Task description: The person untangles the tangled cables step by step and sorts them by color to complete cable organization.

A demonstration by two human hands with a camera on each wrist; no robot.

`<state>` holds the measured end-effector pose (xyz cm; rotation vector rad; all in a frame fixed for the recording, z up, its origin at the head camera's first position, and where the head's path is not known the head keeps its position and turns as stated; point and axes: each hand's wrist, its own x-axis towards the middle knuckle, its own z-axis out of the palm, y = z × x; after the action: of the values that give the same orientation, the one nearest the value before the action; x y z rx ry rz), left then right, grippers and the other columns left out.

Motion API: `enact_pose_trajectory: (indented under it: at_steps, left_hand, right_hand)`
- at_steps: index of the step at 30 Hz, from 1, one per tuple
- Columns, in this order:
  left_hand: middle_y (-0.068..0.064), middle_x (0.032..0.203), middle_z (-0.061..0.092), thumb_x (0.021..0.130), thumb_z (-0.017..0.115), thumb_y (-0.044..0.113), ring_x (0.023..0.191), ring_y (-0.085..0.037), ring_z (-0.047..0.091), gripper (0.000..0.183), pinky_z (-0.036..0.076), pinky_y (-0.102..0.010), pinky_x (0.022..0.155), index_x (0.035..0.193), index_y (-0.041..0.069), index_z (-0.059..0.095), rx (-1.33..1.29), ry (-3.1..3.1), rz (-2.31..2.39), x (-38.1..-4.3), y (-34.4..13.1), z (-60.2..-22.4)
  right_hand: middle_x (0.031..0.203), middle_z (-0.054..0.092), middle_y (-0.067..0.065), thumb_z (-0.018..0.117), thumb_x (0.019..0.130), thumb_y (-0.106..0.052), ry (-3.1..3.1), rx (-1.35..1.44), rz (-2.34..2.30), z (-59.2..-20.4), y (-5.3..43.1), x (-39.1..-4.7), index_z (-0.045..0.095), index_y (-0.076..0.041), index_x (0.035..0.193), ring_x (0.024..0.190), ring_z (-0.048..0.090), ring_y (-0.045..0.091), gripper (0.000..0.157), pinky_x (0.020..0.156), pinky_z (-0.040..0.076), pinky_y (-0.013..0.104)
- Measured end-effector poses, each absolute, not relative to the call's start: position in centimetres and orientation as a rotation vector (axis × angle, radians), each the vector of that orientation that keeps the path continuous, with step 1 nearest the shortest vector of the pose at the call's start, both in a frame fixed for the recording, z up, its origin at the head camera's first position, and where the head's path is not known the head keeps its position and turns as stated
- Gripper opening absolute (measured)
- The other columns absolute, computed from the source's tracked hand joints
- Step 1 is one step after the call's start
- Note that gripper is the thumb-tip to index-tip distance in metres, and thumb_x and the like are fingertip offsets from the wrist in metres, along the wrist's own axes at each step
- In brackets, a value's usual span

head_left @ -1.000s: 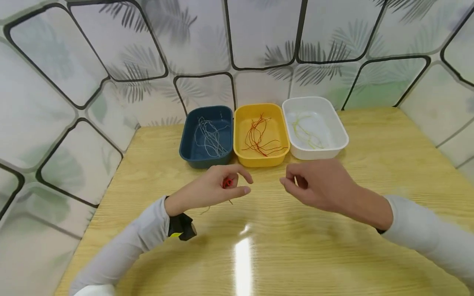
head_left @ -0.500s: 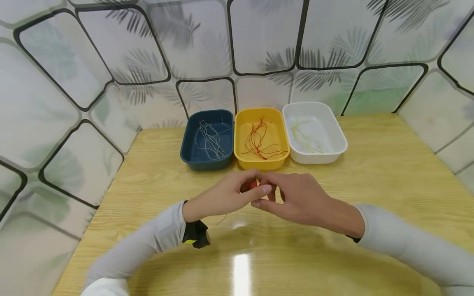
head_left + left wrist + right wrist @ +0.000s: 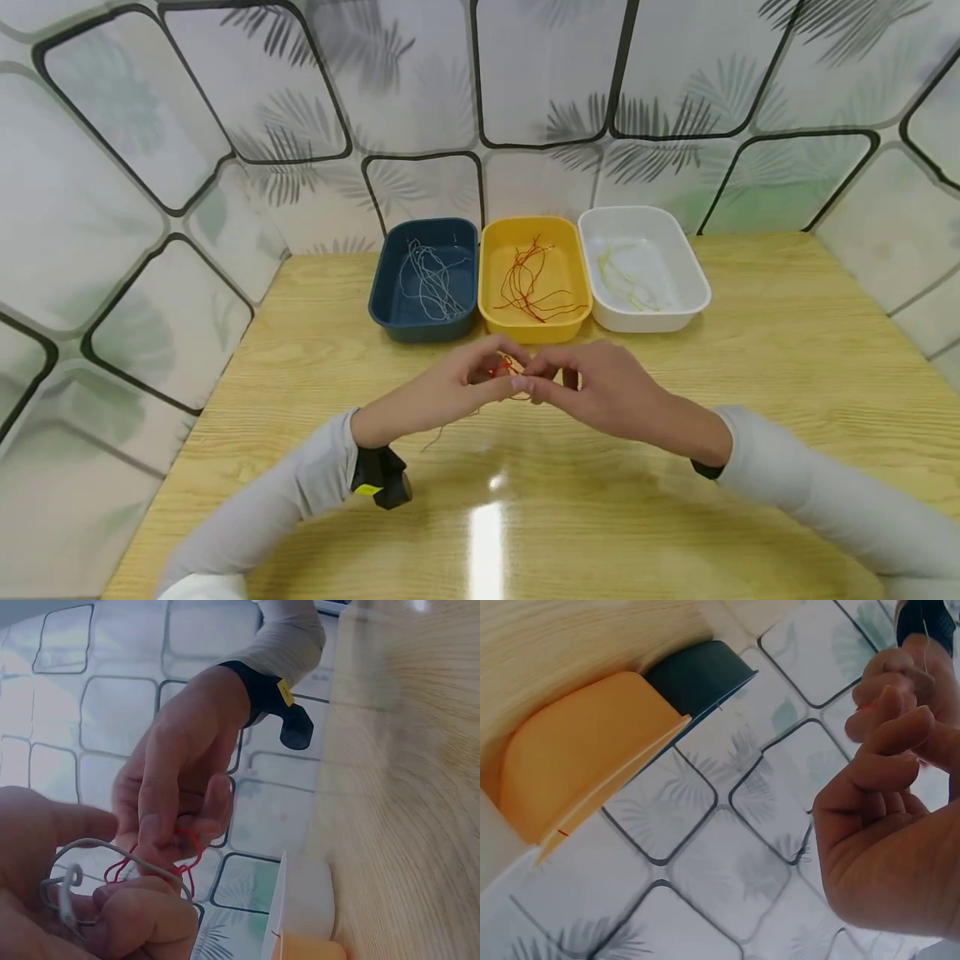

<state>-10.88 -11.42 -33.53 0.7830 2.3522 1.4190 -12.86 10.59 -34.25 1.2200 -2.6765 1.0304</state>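
Note:
Above the table, my left hand point(image 3: 435, 392) holds a small tangle of threads in its curled fingers. Red thread point(image 3: 507, 363) loops out between its thumb and index finger, and a thin pale thread point(image 3: 435, 438) dangles below the palm. Close up in the left wrist view, a greyish-white thread point(image 3: 84, 841) coils around those fingers. The fingertips of my right hand point(image 3: 611, 390) meet the left fingertips and pinch the red thread. In the right wrist view, the right fingers mostly hide what they pinch.
Behind the hands stand three bins side by side: a dark blue bin point(image 3: 423, 332) with whitish threads point(image 3: 431, 287), a yellow bin point(image 3: 532, 333) with red threads point(image 3: 522, 287), and a white bin point(image 3: 651, 322) with yellow threads point(image 3: 617, 275). A patterned wall point(image 3: 536, 179) closes off the table's back.
From apart, the hands have come together, the right moving left to the left hand's fingertips. The right fingers now pinch the red thread, which is loosened into visible loops. The bins look unchanged.

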Motion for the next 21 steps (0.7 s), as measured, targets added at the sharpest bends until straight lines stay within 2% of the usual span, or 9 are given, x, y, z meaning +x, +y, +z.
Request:
enact_pose_trajectory:
  at_steps: [7, 14, 17, 21]
  left_hand:
    - [-0.009, 0.077, 0.058, 0.092, 0.055, 0.029, 0.069, -0.022, 0.053, 0.028, 0.041, -0.033, 0.061, 0.116, 0.016, 0.054, 0.804, 2.262, 1.537, -11.1, -12.3, -33.4]
    - [-0.009, 0.082, 0.061, 0.093, 0.053, 0.023, 0.074, -0.022, 0.058, 0.026, 0.044, -0.035, 0.063, 0.118, 0.016, 0.056, 0.837, 2.233, 1.566, -11.0, -12.8, -33.4]
    - [-0.007, 0.08, 0.061, 0.092, 0.055, 0.023, 0.071, -0.022, 0.057, 0.019, 0.042, -0.033, 0.06, 0.109, 0.014, 0.061, 0.834, 2.253, 1.549, -11.0, -12.9, -33.7]
    - [-0.005, 0.077, 0.061, 0.091, 0.058, 0.027, 0.067, -0.02, 0.056, 0.018, 0.04, -0.032, 0.056, 0.093, 0.011, 0.064, 0.815, 2.292, 1.514, -11.0, -12.9, -33.9]
  right_hand:
    - [0.072, 0.057, -0.014, 0.054, 0.09, -0.044, -2.624, 1.187, 1.326, -33.9, 11.9, -13.2, 0.06, -0.034, 0.082, 0.053, 0.043, 0.009, 0.015, 0.048, 0.036, 0.028]
    - [0.068, 0.052, -0.009, 0.059, 0.09, -0.028, -2.473, 1.223, 1.422, -34.2, 13.1, -13.5, 0.059, -0.03, 0.084, 0.051, 0.04, 0.01, 0.006, 0.047, 0.033, 0.029]
    - [0.065, 0.045, -0.006, 0.056, 0.091, -0.02, -2.409, 1.243, 1.52, -34.4, 13.3, -13.5, 0.057, -0.025, 0.084, 0.051, 0.039, 0.011, 0.01, 0.046, 0.033, 0.029]
    - [0.071, 0.044, 0.002, 0.048, 0.094, -0.008, -2.295, 1.306, 1.77, -34.4, 13.5, -13.5, 0.051, -0.015, 0.082, 0.051, 0.041, 0.015, 0.015, 0.045, 0.034, 0.032]
